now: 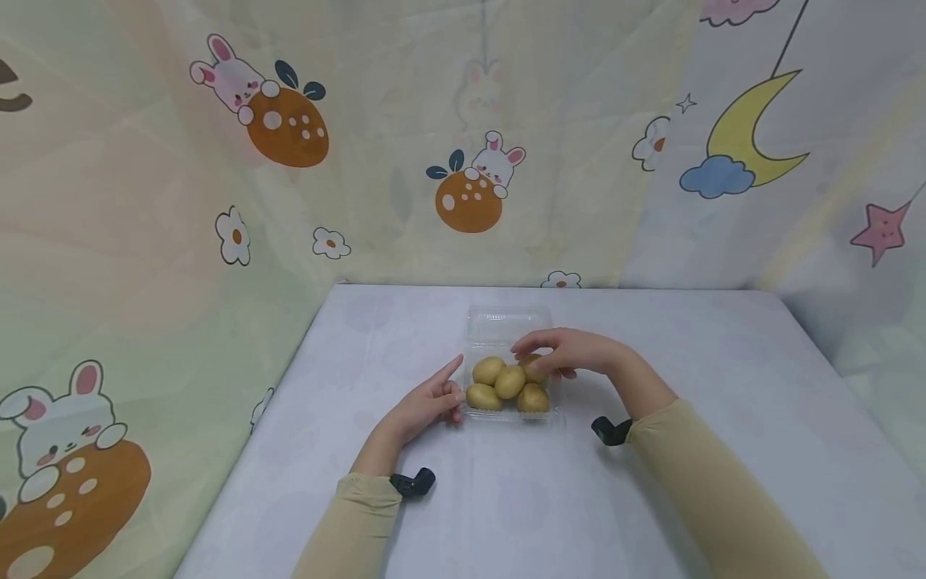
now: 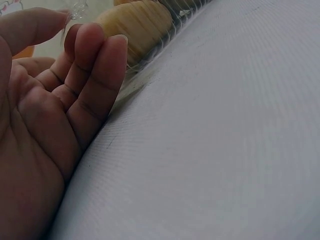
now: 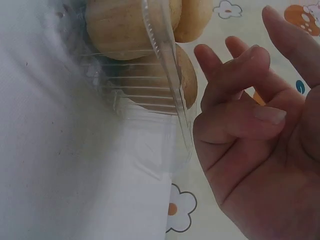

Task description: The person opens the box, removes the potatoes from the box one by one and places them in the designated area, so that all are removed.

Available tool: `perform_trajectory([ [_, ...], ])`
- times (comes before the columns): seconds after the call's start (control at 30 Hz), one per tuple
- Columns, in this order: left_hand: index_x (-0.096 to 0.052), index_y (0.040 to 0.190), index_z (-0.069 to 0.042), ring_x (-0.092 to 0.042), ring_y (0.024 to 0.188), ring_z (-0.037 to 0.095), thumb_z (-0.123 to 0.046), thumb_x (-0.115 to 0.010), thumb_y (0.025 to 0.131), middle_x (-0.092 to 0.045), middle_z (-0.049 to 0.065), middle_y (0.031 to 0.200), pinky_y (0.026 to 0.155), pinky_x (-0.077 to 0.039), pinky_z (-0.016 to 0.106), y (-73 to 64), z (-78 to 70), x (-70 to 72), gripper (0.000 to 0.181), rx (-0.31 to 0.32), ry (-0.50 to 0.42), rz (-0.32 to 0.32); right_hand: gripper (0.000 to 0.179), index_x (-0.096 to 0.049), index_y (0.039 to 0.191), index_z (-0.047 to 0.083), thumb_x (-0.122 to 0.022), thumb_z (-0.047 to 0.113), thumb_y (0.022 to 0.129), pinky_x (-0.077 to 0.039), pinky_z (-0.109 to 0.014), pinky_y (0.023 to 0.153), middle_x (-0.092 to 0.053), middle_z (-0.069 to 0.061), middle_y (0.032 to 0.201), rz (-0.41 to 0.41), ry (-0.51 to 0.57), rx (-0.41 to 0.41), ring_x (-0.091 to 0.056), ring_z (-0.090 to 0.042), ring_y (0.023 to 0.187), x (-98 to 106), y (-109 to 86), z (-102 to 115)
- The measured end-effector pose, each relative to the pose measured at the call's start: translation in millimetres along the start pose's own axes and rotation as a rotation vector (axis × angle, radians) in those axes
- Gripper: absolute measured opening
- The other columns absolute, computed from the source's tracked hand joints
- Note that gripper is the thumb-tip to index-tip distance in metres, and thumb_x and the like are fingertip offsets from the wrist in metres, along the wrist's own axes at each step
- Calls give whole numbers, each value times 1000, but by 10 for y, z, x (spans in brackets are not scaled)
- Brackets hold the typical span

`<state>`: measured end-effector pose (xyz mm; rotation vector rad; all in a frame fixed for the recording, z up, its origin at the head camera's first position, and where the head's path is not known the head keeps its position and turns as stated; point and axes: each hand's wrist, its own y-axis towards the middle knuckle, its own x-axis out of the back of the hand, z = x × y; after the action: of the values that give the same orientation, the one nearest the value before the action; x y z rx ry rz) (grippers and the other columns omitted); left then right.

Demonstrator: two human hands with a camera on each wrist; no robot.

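Observation:
A clear plastic clamshell box (image 1: 473,412) lies on the table with its lid (image 1: 509,324) folded back on the far side. Several small yellow potatoes (image 1: 510,382) sit in its base. At the box's left side, my left hand (image 1: 427,402) pinches the rim near thumb and curled fingers, its index finger pointing forward along the side. My right hand (image 1: 579,351) hovers over the back right potato (image 1: 530,370), partly covering it from above. In the right wrist view its loosely bent fingers (image 3: 240,75) hold nothing and stand beside the box wall (image 3: 172,80).
A white cloth covers the table (image 1: 506,498). Behind and to the left hangs a fabric backdrop (image 1: 391,104) printed with rabbits, flowers and a moon. Each wrist carries a small black camera, one on the left (image 1: 414,483) and one on the right (image 1: 612,431).

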<state>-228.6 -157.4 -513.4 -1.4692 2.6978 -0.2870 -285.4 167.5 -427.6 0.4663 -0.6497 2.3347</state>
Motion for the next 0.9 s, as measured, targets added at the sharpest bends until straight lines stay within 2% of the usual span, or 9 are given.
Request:
perform_trajectory([
  [0.07, -15, 159, -32, -63, 79, 19, -27, -63, 97, -57, 3, 89, 77, -54, 34, 4, 1, 1, 78, 0, 1, 0, 46, -58, 136, 21, -67, 30, 92, -39, -25, 52, -61, 1, 129, 22, -16, 10, -52, -36, 68, -6, 17, 19],
  [0.2, -16, 159, -33, -63, 79, 19, -26, -62, 97, -56, 4, 89, 77, -54, 34, 10, 2, -2, 77, 3, 1, -1, 42, -59, 134, 22, -66, 30, 93, -38, -25, 52, -61, -2, 124, 57, -36, 7, -47, -18, 61, -20, 59, 47],
  [0.3, -17, 158, -35, -63, 79, 19, -26, -63, 97, -57, 4, 89, 77, -54, 34, 13, 1, -3, 77, 6, 0, -4, 37, -62, 130, 25, -65, 31, 93, -37, -25, 51, -63, -4, 116, 62, -50, -15, -48, -18, 60, -28, 86, 61],
  [0.43, -17, 159, -34, -63, 79, 19, -26, -63, 97, -57, 4, 89, 77, -54, 34, 19, 8, 0, 77, 6, -1, -3, 31, -65, 124, 29, -66, 30, 93, -35, -26, 49, -65, -4, 110, 67, -64, -37, -51, -27, 61, -40, 130, 63],
  [0.53, -16, 159, -33, -63, 79, 18, -26, -63, 97, -57, 3, 89, 77, -54, 34, 23, 16, 4, 78, 5, -2, 0, 30, -65, 123, 31, -67, 30, 93, -34, -25, 48, -64, -1, 113, 83, -68, -54, -56, -28, 64, -50, 168, 60],
  [0.67, -15, 159, -32, -63, 79, 19, -26, -63, 97, -57, 3, 88, 77, -54, 34, 22, 18, 5, 78, 2, -1, 0, 31, -64, 122, 34, -69, 31, 91, -31, -25, 47, -62, 1, 119, 104, -64, -79, -61, -22, 63, -58, 211, 63],
  [0.9, -17, 159, -34, -63, 79, 19, -26, -63, 97, -57, 3, 88, 78, -54, 34, 20, 28, 10, 78, 2, -7, -1, 32, -64, 122, 36, -70, 31, 91, -31, -26, 48, -60, 2, 124, 111, -62, -110, -62, -22, 64, -61, 247, 57],
])
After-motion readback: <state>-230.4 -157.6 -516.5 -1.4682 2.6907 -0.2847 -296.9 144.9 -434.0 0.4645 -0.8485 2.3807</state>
